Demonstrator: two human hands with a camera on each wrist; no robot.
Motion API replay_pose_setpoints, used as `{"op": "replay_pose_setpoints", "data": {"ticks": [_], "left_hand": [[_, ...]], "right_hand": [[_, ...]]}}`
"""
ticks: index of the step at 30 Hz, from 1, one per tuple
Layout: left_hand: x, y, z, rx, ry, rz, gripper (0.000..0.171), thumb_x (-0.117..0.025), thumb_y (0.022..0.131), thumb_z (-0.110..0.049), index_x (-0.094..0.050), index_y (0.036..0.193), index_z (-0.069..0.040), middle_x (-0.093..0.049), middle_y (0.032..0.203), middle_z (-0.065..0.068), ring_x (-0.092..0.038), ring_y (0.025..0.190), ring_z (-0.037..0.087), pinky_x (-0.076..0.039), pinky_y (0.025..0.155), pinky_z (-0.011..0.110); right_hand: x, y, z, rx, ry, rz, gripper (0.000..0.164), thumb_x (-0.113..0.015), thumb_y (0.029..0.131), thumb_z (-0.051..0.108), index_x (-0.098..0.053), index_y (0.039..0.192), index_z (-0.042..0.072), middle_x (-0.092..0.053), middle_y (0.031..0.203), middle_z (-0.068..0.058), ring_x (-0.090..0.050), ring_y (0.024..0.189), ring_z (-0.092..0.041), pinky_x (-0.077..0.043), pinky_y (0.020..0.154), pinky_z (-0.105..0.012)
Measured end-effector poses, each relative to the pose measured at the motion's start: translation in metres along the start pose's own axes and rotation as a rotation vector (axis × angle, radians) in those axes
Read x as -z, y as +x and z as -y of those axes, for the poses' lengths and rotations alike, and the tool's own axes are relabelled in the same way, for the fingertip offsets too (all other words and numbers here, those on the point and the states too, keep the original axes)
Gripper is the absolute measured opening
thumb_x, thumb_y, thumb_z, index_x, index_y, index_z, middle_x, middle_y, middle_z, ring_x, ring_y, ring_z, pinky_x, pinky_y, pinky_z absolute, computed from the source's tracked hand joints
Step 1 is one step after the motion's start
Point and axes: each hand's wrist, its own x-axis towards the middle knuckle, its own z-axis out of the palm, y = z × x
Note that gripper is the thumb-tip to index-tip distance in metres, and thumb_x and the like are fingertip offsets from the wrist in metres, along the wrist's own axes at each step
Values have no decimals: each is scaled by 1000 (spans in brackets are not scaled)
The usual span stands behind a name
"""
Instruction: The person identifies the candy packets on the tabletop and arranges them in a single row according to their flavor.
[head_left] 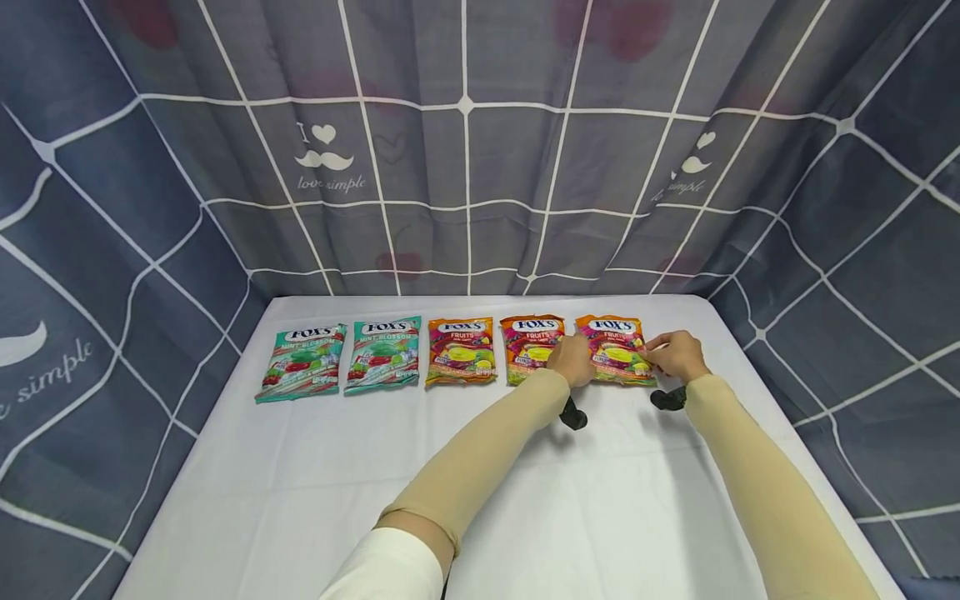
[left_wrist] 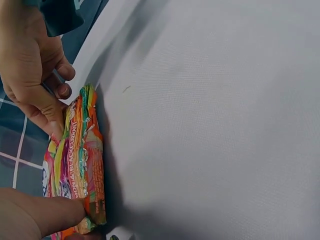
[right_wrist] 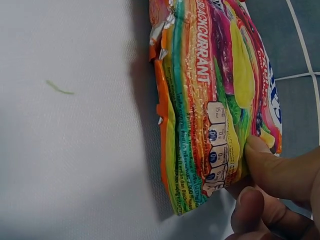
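Note:
The rightmost orange Fox's Fruits candy bag (head_left: 617, 352) lies at the right end of a row on the white table. At its left edge, my left hand (head_left: 572, 360) grips the bag, thumb on the front, as the left wrist view shows. My right hand (head_left: 677, 354) pinches the opposite edge; in the right wrist view its thumb (right_wrist: 270, 167) presses the printed face while the other fingers curl at the edge. Close by on the left is a second orange candy bag (head_left: 525, 342), partly covered by my left hand.
Further left in the row lie a third orange candy bag (head_left: 461, 352) and two green Mint Blossom bags (head_left: 382, 354), (head_left: 302, 362). Grey checked curtains (head_left: 420, 183) surround the white table (head_left: 300, 492) at the back and sides. A small green strand (right_wrist: 60, 88) lies on the cloth.

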Motion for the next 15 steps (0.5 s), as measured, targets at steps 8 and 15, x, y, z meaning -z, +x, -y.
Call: {"op": "replay_pose_setpoints", "data": {"ticks": [8,15], "left_hand": [[30,-36,-17,6,86,6,20,-76,104,-18,-71,118,-5,-70,84,3,-62,70,16,-53,60,29],[40,-48,-23,-57,208,-65,31,-75,105,-28,-68,128,-9,-68,97,1,-63,73,14,-52,58,29]], "right_hand": [[-3,3,3,39,-26,7,37,-77,102,20,-72,118,-13,-67,68,-5,-57,59,-13,-46,56,-29],[2,-4,0,26,-136,-65,46,-75,104,27,-70,125,-13,-73,80,-15,-63,63,-19,-49,58,-31]]}}
